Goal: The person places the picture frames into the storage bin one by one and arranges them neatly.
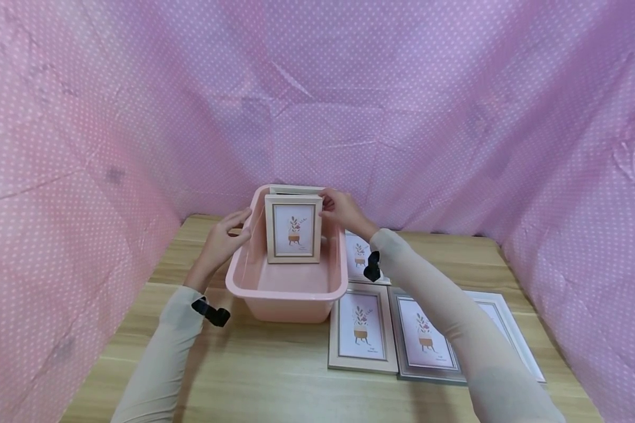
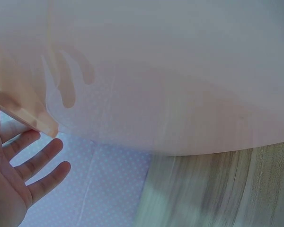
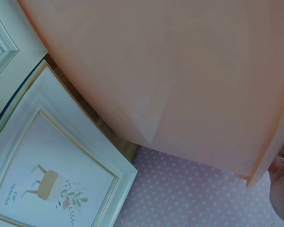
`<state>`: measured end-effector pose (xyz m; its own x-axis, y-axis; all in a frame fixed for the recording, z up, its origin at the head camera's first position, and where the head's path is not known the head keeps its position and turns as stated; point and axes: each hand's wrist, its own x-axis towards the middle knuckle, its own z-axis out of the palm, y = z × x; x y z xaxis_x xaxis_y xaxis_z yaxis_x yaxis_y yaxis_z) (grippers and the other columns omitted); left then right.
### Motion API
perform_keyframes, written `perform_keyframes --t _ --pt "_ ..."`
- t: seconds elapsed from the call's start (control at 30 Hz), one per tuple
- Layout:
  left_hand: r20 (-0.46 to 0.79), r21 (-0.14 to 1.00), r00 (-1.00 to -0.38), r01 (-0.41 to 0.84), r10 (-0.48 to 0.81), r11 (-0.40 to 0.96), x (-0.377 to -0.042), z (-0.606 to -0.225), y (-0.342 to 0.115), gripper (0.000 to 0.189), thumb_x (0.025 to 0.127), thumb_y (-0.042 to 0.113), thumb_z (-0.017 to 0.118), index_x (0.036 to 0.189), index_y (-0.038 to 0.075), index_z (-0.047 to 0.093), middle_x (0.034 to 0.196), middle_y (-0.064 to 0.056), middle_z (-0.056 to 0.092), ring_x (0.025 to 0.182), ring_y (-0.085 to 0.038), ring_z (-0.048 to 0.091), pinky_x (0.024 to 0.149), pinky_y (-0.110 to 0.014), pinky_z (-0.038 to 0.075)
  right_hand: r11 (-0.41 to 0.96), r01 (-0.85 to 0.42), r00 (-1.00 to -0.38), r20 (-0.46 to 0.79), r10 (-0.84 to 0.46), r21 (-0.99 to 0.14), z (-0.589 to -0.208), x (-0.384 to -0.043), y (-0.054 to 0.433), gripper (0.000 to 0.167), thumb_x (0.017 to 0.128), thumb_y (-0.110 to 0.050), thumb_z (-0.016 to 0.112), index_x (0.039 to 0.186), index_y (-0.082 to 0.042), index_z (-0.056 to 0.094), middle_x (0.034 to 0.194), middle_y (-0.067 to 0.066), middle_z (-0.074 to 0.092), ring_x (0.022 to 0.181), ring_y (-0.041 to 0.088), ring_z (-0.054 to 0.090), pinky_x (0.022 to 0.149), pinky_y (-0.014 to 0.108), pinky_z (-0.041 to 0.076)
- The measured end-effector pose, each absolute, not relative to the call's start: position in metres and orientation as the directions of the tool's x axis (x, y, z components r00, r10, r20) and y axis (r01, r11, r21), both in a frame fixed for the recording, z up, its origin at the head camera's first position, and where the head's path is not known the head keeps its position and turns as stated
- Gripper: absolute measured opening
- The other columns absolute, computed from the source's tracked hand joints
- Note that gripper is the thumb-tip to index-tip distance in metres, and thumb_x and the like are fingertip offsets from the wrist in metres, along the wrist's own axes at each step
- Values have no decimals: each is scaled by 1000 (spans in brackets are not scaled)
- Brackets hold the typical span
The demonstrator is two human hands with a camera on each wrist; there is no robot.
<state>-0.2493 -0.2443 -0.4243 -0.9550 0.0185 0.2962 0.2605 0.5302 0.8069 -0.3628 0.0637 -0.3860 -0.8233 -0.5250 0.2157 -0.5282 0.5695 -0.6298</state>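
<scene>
A cream picture frame (image 1: 294, 229) with a plant print stands nearly upright inside the pink basin (image 1: 287, 294). My right hand (image 1: 344, 210) pinches its upper right edge; in the right wrist view most of that hand (image 3: 281, 187) is cut off behind the basin's rim. Behind this frame, the top of another pale frame (image 1: 296, 190) shows at the basin's far end. My left hand (image 1: 223, 239) rests by the basin's left rim. Its fingers (image 2: 45, 158) are spread and fairly straight in the left wrist view, with fingertips at the rim.
Right of the basin lie several picture frames: a white one (image 1: 357, 255) partly under my right sleeve, a cream one (image 1: 362, 329), a grey one (image 1: 423, 335) and a larger white one (image 1: 518, 329). Pink dotted cloth (image 1: 317, 129) surrounds the wooden table (image 1: 254, 376).
</scene>
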Motion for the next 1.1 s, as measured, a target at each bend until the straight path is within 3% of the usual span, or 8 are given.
perform_keyframes --t 0.2,0.43,0.7,0.9,1.1 --pt "293 810 -956 259 20 526 -250 -426 -245 52 98 13 60 149 10 52 156 -14 49 122 -30 57 92 -23 51 565 -534 -821 227 -523 -629 -387 -363 63 48 90 0 73 135 3 58 119 22 70 110 34 69 99 40 57" --pt "291 814 -956 260 22 520 -250 -426 -245 52 98 12 60 149 8 52 156 -15 49 123 -32 57 99 -42 53 493 -541 -810 265 -523 -681 -388 -366 69 49 88 6 72 134 8 58 116 28 69 109 39 69 98 42 58" --pt "297 818 -955 262 13 513 -250 -424 -242 52 97 9 58 148 8 53 156 -14 49 117 -30 59 85 -12 47 416 -550 -801 316 -508 -724 -387 -367 79 45 86 9 73 128 11 62 114 31 69 108 41 69 98 43 58" --pt "295 818 -955 262 17 512 -250 -427 -243 52 96 10 59 148 7 53 156 -14 49 118 -31 58 85 -10 46 379 -597 -778 394 -489 -707 -389 -367 87 41 84 10 74 123 15 63 115 33 69 107 44 68 97 47 58" --pt "295 824 -955 260 11 503 -252 -427 -244 53 97 11 59 149 8 52 156 -15 49 119 -30 58 83 -6 45 375 -566 -807 398 -437 -734 -387 -370 106 43 85 7 73 126 14 62 119 33 67 108 47 66 99 53 56"
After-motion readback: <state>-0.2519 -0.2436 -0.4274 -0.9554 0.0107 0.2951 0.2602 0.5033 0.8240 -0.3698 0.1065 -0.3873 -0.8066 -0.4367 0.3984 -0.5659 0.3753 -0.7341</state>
